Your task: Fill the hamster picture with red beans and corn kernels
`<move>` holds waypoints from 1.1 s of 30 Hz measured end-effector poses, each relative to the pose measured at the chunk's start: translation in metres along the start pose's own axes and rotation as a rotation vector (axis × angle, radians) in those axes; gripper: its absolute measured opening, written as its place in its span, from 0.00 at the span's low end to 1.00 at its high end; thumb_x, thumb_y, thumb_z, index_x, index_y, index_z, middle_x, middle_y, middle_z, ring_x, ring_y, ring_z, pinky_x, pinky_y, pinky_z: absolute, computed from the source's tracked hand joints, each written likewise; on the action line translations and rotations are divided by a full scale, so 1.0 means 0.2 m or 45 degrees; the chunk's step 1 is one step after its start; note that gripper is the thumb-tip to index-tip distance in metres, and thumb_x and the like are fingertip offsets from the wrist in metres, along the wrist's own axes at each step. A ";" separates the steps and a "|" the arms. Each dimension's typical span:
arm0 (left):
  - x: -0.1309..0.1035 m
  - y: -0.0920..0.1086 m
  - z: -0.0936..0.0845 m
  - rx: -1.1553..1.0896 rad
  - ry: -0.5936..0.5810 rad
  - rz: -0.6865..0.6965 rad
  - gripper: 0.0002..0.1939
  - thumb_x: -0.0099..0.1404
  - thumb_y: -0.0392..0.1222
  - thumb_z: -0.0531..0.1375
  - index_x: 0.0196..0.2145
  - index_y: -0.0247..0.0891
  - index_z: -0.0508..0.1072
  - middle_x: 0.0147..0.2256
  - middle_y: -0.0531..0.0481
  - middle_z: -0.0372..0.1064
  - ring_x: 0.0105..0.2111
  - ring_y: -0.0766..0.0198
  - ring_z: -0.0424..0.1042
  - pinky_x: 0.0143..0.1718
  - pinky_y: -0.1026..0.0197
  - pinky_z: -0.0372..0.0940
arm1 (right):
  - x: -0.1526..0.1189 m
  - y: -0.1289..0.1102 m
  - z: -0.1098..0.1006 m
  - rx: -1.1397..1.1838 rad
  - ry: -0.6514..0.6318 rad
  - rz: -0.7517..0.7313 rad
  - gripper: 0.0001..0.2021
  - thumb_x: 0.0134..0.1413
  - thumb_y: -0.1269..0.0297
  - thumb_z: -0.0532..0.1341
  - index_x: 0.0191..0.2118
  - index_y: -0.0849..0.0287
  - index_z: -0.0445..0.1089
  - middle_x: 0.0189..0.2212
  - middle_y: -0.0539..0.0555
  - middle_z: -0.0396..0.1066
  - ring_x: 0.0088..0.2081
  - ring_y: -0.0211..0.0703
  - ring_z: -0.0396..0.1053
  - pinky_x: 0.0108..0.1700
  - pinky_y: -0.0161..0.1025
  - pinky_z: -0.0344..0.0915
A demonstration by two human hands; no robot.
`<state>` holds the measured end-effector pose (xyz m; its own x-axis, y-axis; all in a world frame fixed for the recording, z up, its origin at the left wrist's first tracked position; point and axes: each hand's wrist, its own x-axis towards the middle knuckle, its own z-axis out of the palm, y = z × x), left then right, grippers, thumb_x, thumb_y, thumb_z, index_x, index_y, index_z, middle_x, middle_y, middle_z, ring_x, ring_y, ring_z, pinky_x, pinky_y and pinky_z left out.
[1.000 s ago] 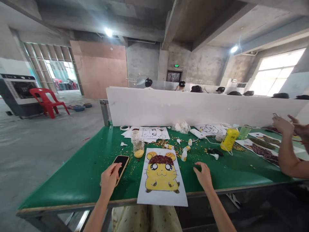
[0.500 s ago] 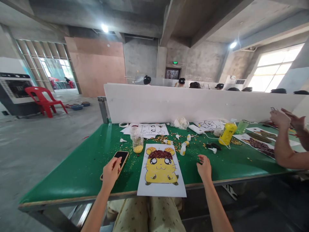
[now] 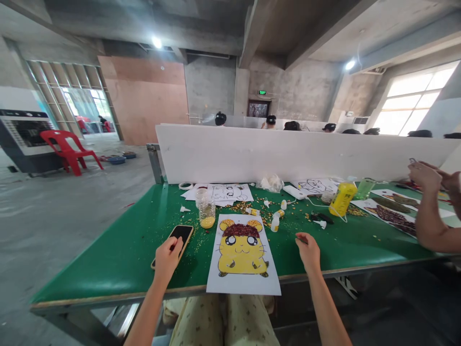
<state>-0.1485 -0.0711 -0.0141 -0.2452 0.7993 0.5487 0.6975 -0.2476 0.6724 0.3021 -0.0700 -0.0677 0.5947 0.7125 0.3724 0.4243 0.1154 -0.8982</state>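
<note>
My left hand (image 3: 167, 257) is loosely curled over the phone (image 3: 183, 233), which lies face up on the green table and is partly hidden by the hand. No object shows in those fingers. Right of the drawing, my right hand (image 3: 309, 251) hovers low at the table's near side, fingers bent in towards the thumb, with nothing visible in them. Between both hands lies a hamster drawing (image 3: 242, 262) on white paper, its body yellow, its head top covered in dark red grains and its ears in orange-yellow ones. The sheet's lower edge overhangs the table.
A clear plastic jar (image 3: 207, 211) with yellow grains stands behind the phone. Small glue bottles (image 3: 275, 223), spilled grains and a yellow bottle (image 3: 342, 198) are further back. A white board (image 3: 252, 154) closes the far side. At right, another person's hands (image 3: 427, 175) are raised.
The fingers of my right hand have drawn closer to the thumb. My left hand stays over the phone. The whole view has shifted slightly. The other person's hands have come closer together.
</note>
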 end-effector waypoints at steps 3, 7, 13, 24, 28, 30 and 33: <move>-0.01 0.00 0.00 0.004 -0.026 -0.005 0.21 0.57 0.52 0.51 0.14 0.40 0.51 0.14 0.58 0.47 0.16 0.69 0.51 0.20 0.66 0.48 | 0.00 -0.01 0.00 -0.017 -0.016 0.011 0.11 0.37 0.59 0.57 0.28 0.59 0.71 0.29 0.56 0.71 0.31 0.47 0.69 0.34 0.41 0.66; -0.01 0.01 0.00 -0.004 -0.032 -0.005 0.22 0.58 0.53 0.51 0.14 0.39 0.50 0.14 0.59 0.45 0.16 0.70 0.49 0.20 0.66 0.47 | -0.01 -0.03 -0.01 -0.036 -0.028 0.022 0.12 0.37 0.58 0.57 0.27 0.60 0.71 0.30 0.57 0.71 0.32 0.48 0.70 0.35 0.42 0.66; -0.01 0.03 0.00 -0.045 -0.030 0.005 0.21 0.55 0.52 0.53 0.13 0.39 0.51 0.15 0.58 0.46 0.18 0.70 0.49 0.21 0.66 0.47 | -0.01 -0.04 -0.01 -0.035 -0.037 0.033 0.13 0.37 0.57 0.57 0.27 0.60 0.70 0.30 0.58 0.71 0.32 0.49 0.70 0.35 0.44 0.66; -0.06 0.36 0.00 -0.350 -0.274 0.185 0.15 0.65 0.47 0.50 0.27 0.37 0.68 0.22 0.52 0.66 0.23 0.67 0.67 0.25 0.67 0.62 | -0.21 -0.46 0.06 0.173 -0.174 -0.237 0.12 0.50 0.55 0.58 0.35 0.59 0.68 0.33 0.57 0.70 0.35 0.46 0.68 0.39 0.43 0.67; -0.14 0.70 -0.07 -0.442 -0.441 0.759 0.13 0.66 0.37 0.53 0.49 0.41 0.66 0.34 0.49 0.71 0.35 0.64 0.70 0.38 0.63 0.64 | -0.46 -0.86 0.05 0.455 -0.699 -0.539 0.04 0.55 0.64 0.59 0.37 0.56 0.69 0.32 0.53 0.70 0.36 0.42 0.69 0.40 0.39 0.67; -0.17 0.82 -0.12 -0.377 -0.417 1.071 0.19 0.66 0.33 0.52 0.54 0.41 0.60 0.35 0.48 0.71 0.35 0.64 0.68 0.38 0.61 0.64 | -0.53 -1.01 0.01 0.663 -0.803 -0.628 0.08 0.54 0.66 0.62 0.41 0.53 0.67 0.34 0.52 0.70 0.36 0.40 0.68 0.40 0.37 0.67; -0.18 0.91 -0.18 -0.105 -0.399 1.379 0.19 0.66 0.31 0.50 0.54 0.41 0.60 0.29 0.51 0.66 0.29 0.65 0.63 0.32 0.61 0.61 | -0.57 -1.14 -0.06 0.845 -0.929 -0.652 0.14 0.50 0.68 0.65 0.43 0.52 0.66 0.34 0.52 0.70 0.37 0.40 0.68 0.39 0.36 0.67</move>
<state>-0.0365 -0.1641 0.1062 0.6493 0.2414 0.7212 0.3909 -0.9194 -0.0442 0.1456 -0.1855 0.0981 -0.1831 0.6857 0.7044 -0.0751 0.7047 -0.7055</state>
